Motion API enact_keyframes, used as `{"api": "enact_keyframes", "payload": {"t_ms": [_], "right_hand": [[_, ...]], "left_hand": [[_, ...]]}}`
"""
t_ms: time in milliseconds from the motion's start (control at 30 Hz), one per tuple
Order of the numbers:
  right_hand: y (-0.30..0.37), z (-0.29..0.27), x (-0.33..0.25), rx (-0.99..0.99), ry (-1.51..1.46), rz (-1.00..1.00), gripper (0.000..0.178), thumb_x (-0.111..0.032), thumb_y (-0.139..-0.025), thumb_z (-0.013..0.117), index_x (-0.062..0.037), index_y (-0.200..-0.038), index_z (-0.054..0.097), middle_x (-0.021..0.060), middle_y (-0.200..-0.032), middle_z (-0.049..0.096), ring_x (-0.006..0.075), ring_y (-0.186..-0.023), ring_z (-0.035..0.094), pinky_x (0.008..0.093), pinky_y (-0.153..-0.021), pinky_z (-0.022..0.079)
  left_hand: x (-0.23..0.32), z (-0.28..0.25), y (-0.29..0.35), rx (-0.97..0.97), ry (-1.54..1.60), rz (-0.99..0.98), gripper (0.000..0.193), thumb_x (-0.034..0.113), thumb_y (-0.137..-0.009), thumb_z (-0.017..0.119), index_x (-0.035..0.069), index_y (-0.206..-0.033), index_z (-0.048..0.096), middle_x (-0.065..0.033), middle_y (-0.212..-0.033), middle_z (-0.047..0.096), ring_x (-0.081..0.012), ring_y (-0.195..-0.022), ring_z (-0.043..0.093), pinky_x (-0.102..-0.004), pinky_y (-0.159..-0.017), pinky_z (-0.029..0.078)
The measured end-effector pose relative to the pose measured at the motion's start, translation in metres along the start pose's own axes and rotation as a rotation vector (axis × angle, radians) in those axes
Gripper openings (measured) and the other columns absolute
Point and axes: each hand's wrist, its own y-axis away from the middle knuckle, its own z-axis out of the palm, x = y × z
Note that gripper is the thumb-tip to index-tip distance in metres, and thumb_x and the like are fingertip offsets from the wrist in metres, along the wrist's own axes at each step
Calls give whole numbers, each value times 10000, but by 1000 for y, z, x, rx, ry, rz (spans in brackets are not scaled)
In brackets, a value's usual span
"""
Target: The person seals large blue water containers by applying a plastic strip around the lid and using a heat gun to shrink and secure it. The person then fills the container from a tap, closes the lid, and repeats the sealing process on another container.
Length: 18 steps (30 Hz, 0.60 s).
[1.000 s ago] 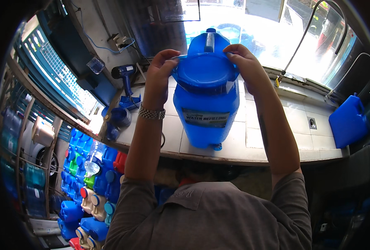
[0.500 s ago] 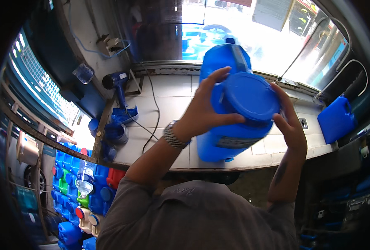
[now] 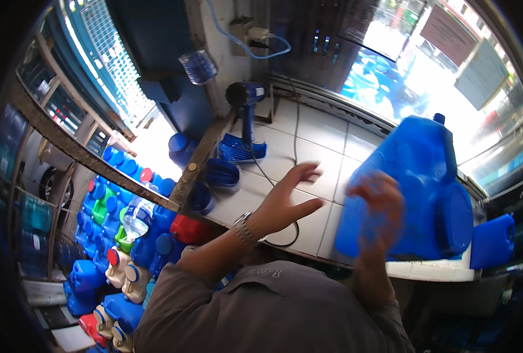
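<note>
A large blue water jug (image 3: 397, 176) rests on the white tiled counter (image 3: 320, 203), its wide round blue lid (image 3: 457, 217) at the right side. My left hand (image 3: 288, 200) hovers over the counter left of the jug, fingers apart and holding nothing; a metal watch (image 3: 244, 228) is on that wrist. In front of the jug is my right hand (image 3: 382, 206), smeared by motion, its fingers looking bent. Whether that hand touches the jug or holds anything does not show. Farther left, a dark blue heat gun (image 3: 248, 109) stands beside a blue basket (image 3: 242, 148).
A black cord (image 3: 297, 129) loops over the tiles near my left hand. Another blue jug (image 3: 492, 240) stands at the right end. Below on the left are many stacked jugs (image 3: 97, 235), beyond the wooden counter edge (image 3: 182, 191). A window borders the far side.
Both hands have come off the jug's lid, which they were around. The lid, turned up before, now points right. The view has swung left, so the counter things appear farther right.
</note>
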Motion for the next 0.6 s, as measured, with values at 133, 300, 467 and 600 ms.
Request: {"api": "enact_keyframes", "payload": {"t_ms": [133, 300, 467, 600], "right_hand": [[-48, 94, 175, -28, -92, 527, 455, -54, -818, 678, 5, -1218, 469, 101, -1163, 521, 128, -943, 542, 253, -792, 474], [-93, 199, 337, -75, 388, 629, 777, -361, -709, 776, 11, -1306, 445, 234, -1238, 496, 349, -1056, 567, 381, -905, 463], [-98, 220, 343, 2, 483, 690, 681, -333, -716, 739, -27, -1274, 497, 248, -1193, 500, 404, -1060, 556, 406, -911, 461], [-68, 171, 269, 41, 397, 398, 461, -230, -767, 681, -29, -1170, 583, 212, -1093, 511, 349, -935, 567, 388, -857, 468]], "left_hand": [[-39, -46, 91, 51, 64, -431, 565, 335, -924, 588, 36, -1358, 386, -113, -1234, 566, -187, -1132, 529, -341, -1003, 383], [-43, -49, 177, 282, 226, -546, 466, 248, -933, 581, 17, -1313, 438, -104, -1225, 575, -169, -1097, 555, -316, -979, 417], [-35, -33, 205, 416, 275, -468, 415, 189, -944, 562, 27, -1308, 447, -94, -1222, 574, -164, -1089, 557, -320, -962, 429], [-39, -26, 202, 425, 263, -467, 390, 131, -937, 567, 22, -1293, 454, -93, -1192, 583, -167, -1070, 568, -310, -946, 438]]}}
